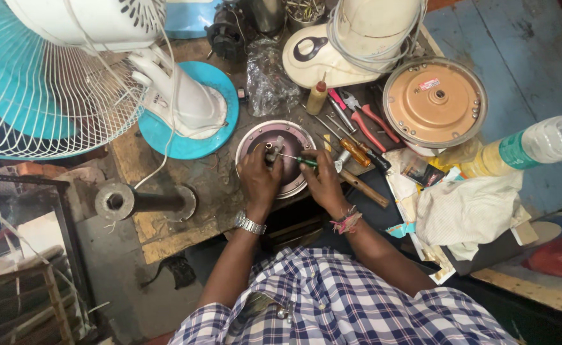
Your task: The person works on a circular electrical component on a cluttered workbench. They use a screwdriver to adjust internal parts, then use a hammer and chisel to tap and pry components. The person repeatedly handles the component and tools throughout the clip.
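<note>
left hand (259,177) clamped on grey part atop round motor plate (294,137), bench centre | right hand (323,182) closed around green-handled screwdriver (297,160), tip pointing left at that part | pliers (370,121) well right

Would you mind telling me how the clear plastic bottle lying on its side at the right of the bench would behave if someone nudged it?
The plastic bottle lies on its side, so it would probably roll. One end rests on the crumpled white cloth, which might check it. It looks mostly empty and thin-walled, so it is likely light and may dent if squeezed.
</note>
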